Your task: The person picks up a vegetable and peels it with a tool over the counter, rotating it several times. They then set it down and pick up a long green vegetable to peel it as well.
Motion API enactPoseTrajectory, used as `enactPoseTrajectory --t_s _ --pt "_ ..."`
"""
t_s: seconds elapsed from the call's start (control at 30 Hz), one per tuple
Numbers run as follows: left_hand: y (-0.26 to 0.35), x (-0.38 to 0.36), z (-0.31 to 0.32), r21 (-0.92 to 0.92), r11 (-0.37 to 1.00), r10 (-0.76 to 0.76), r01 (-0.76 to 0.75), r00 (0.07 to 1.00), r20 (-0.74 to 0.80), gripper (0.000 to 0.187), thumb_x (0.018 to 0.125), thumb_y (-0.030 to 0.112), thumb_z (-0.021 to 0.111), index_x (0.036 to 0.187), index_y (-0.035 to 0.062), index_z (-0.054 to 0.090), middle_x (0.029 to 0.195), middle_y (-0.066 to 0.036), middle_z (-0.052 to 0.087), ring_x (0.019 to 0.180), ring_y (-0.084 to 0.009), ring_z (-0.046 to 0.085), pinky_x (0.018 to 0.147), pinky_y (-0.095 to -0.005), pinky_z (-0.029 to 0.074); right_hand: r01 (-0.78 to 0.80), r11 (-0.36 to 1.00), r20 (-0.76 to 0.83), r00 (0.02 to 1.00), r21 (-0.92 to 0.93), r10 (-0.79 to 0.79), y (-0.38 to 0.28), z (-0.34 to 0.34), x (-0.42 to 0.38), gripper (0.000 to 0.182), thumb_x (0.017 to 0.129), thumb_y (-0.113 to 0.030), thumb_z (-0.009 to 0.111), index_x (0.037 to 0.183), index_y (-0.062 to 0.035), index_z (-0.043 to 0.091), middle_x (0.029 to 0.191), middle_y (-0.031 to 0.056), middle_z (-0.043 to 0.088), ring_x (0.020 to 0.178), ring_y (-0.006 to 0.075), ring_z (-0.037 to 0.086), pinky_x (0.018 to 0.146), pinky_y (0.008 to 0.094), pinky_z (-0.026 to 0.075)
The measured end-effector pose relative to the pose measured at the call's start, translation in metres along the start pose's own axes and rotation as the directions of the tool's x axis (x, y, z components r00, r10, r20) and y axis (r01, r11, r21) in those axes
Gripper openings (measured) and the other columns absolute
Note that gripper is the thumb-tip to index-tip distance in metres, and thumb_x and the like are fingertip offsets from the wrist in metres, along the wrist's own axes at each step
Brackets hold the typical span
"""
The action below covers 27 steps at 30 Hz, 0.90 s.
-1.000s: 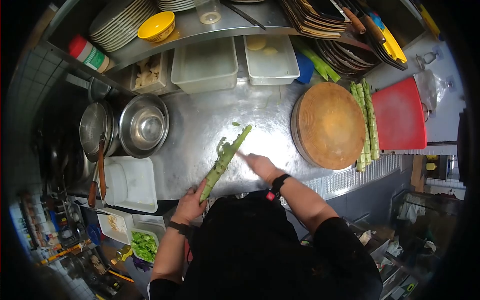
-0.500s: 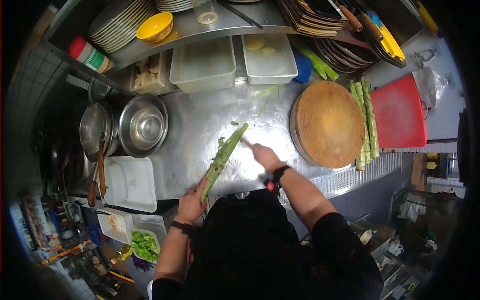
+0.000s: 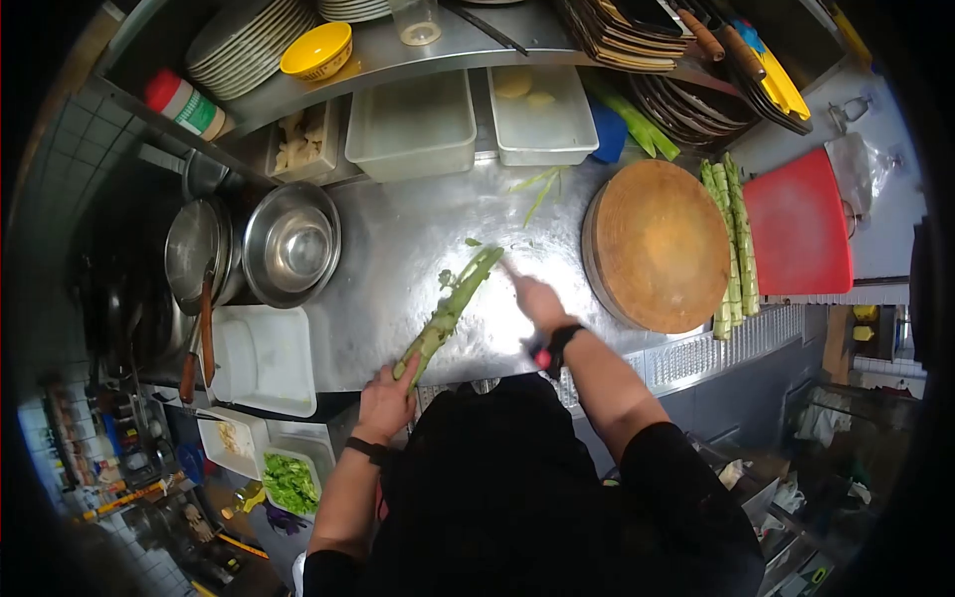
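A long green celtuce stem (image 3: 446, 320) slants over the steel counter, its narrow end pointing away from me. My left hand (image 3: 386, 403) is closed around its near end. Beside the far tip is my right hand (image 3: 540, 301), fingers closed on a slim tool that looks like a peeler (image 3: 509, 267); motion blurs it and its head is hard to make out. Small green scraps (image 3: 447, 280) lie along the stem's left side. Farther back are thin green peel strips (image 3: 542, 199).
A round wooden chopping block (image 3: 657, 247) stands right, with several celtuce stems (image 3: 734, 244) and a red board (image 3: 799, 224) beyond. Left are steel bowls (image 3: 290, 245) and a white tub (image 3: 261, 363). Plastic bins (image 3: 411, 124) line the back beneath a shelf (image 3: 458, 62) of plates.
My right hand has shifted slightly with the peeler, staying near the stem's tip. More green peel lies at the back of the counter. The whole view has moved a little.
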State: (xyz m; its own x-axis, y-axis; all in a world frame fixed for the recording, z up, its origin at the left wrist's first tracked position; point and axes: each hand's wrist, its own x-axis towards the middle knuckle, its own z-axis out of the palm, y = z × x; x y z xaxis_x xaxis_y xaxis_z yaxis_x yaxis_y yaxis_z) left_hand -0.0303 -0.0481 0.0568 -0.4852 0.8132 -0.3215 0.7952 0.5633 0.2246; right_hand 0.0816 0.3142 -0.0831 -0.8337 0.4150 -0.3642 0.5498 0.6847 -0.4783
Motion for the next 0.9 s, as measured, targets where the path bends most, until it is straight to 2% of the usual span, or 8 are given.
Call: enactPoseTrajectory --t_s 0.03,0.13,0.33,0.43,0.5,0.53,0.67,0.9 --pt "0.0 -0.002 0.0 0.003 1.0 0.002 -0.002 1.0 0.0 0.09 0.085 0.022 0.073 0.166 0.0299 0.035 0.111 -0.022 0.061 0.095 -0.0422 0.069 0.083 -0.0519 0.06 -0.065 0.992 -0.253 0.963 0.105 0.09 0.0 -0.039 -0.01 0.06 0.102 -0.004 0.046 0.16 -0.0181 0.041 0.101 0.0261 0.071 0.088 0.0438 0.072 0.081 0.053 0.058" --pt "0.0 0.005 -0.003 0.019 0.999 -0.03 0.029 0.999 0.033 0.089 0.085 0.021 0.073 0.165 0.0302 0.036 0.111 -0.021 0.06 0.096 -0.0413 0.067 0.083 -0.0505 0.06 0.122 0.988 -0.435 0.898 0.089 -0.072 0.002 -0.057 -0.011 0.057 0.104 -0.014 0.054 0.16 -0.022 0.043 0.092 0.0243 0.071 0.08 0.0442 0.07 0.076 0.0547 0.057" --pt "0.0 0.003 -0.002 -0.068 0.996 -0.054 0.057 0.997 0.048 0.094 0.084 0.018 0.075 0.167 0.0305 0.032 0.114 -0.023 0.058 0.101 -0.042 0.067 0.084 -0.0507 0.06 0.472 0.876 -0.084 0.881 0.094 -0.466 -0.055 -0.007 -0.051 0.078 0.098 -0.002 0.051 0.168 -0.0266 0.027 0.093 0.019 0.07 0.08 0.0378 0.072 0.077 0.0491 0.06" --pt "0.003 0.004 0.0 -0.038 0.996 -0.074 0.077 0.993 0.09 0.095 0.085 0.017 0.074 0.167 0.0312 0.03 0.115 -0.024 0.058 0.103 -0.0428 0.067 0.084 -0.0507 0.06 0.463 0.885 -0.035 0.886 0.049 -0.461 -0.038 0.003 -0.05 0.071 0.101 -0.005 0.056 0.165 -0.023 0.034 0.095 0.0185 0.07 0.083 0.0366 0.072 0.078 0.0476 0.06" --pt "0.0 0.004 0.007 0.023 0.997 -0.071 0.07 0.997 0.03 0.094 0.084 0.016 0.075 0.167 0.0294 0.032 0.112 -0.022 0.058 0.101 -0.0414 0.067 0.083 -0.0497 0.06 0.039 0.996 0.016 0.999 -0.074 -0.038 -0.003 -0.005 -0.017 0.063 0.103 -0.008 0.05 0.163 -0.0206 0.038 0.101 0.0241 0.071 0.087 0.041 0.072 0.081 0.051 0.059" --pt "-0.001 0.003 0.009 0.025 0.997 -0.069 0.068 0.997 0.033 0.094 0.084 0.016 0.075 0.167 0.0294 0.032 0.112 -0.022 0.058 0.101 -0.0414 0.067 0.083 -0.0497 0.06 -0.159 0.973 -0.13 0.975 0.168 0.182 -0.016 -0.052 -0.024 0.054 0.104 -0.014 0.05 0.158 -0.0169 0.045 0.099 0.0273 0.071 0.086 0.0445 0.071 0.079 0.053 0.058" --pt "-0.006 0.01 0.01 0.066 0.996 -0.068 0.065 0.997 0.043 0.092 0.086 0.017 0.072 0.167 0.0351 0.031 0.115 -0.022 0.059 0.103 -0.041 0.067 0.08 -0.0497 0.062 0.158 0.984 -0.441 0.891 0.083 -0.106 -0.004 -0.03 -0.02 0.057 0.105 -0.017 0.056 0.161 -0.0225 0.042 0.087 0.0208 0.07 0.075 0.0419 0.07 0.071 0.0524 0.058" --pt "0.003 0.005 -0.001 0.083 0.996 -0.048 0.044 0.997 0.058 0.089 0.085 0.022 0.074 0.165 0.0352 0.036 0.113 -0.02 0.059 0.099 -0.0385 0.067 0.077 -0.049 0.062 0.442 0.889 -0.051 0.897 0.123 -0.439 -0.062 -0.003 -0.056 0.079 0.093 0.001 0.054 0.166 -0.0233 0.033 0.097 0.0209 0.069 0.084 0.0378 0.072 0.08 0.0486 0.059"
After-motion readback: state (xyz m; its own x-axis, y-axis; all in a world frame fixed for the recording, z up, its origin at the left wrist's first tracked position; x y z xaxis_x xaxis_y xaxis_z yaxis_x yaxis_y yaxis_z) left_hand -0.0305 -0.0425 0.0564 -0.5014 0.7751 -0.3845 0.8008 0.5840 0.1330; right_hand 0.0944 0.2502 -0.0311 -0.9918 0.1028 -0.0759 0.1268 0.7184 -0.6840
